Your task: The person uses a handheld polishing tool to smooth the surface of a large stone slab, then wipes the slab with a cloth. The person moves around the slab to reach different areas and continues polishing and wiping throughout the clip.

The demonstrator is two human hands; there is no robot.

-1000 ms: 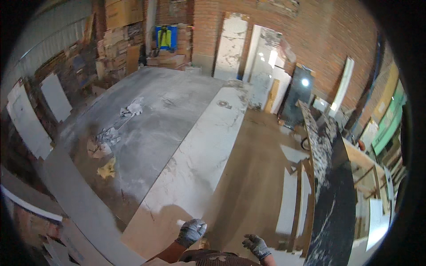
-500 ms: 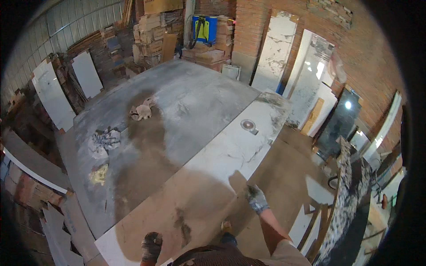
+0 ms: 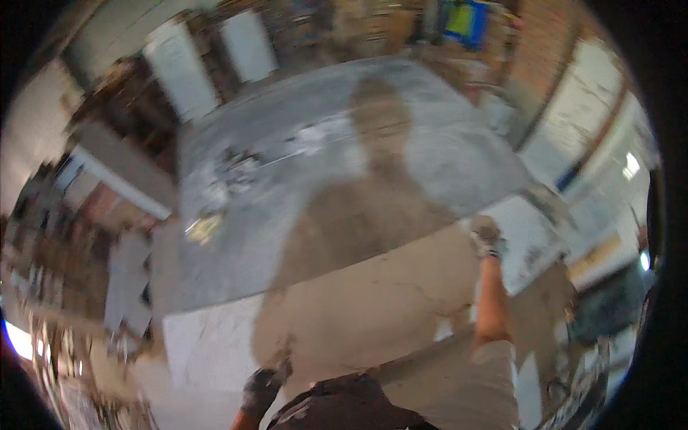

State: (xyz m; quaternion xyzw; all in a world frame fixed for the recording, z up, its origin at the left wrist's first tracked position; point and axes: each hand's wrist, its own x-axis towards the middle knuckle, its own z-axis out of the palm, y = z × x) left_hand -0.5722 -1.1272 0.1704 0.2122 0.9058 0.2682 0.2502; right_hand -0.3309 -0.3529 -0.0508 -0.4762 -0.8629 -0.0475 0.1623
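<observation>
A long white veined slab (image 3: 208, 340) lies along the near edge of a large grey stone-like surface (image 3: 315, 93). My right hand (image 3: 484, 238), in a grey dirty work glove, reaches forward to the slab's right part. It covers the spot where a round grey metal disc-like thing lay; blur hides whether my fingers hold it. My left hand (image 3: 262, 390), in a dark glove, is low by the slab's near edge, beside a dark stain on it. Its fingers are smeared by motion.
Crumpled pale rags (image 3: 240, 168) and a yellow scrap (image 3: 204, 228) lie on the grey surface. White panels (image 3: 183, 68) lean at the far left, more slabs (image 3: 577, 107) at the right brick wall. A blue and yellow container (image 3: 466, 23) stands at the back.
My view has swung left and moved closer to the slab. My right hand has gone forward from beside the slab to over the round disc-like thing. The left hand stays low.
</observation>
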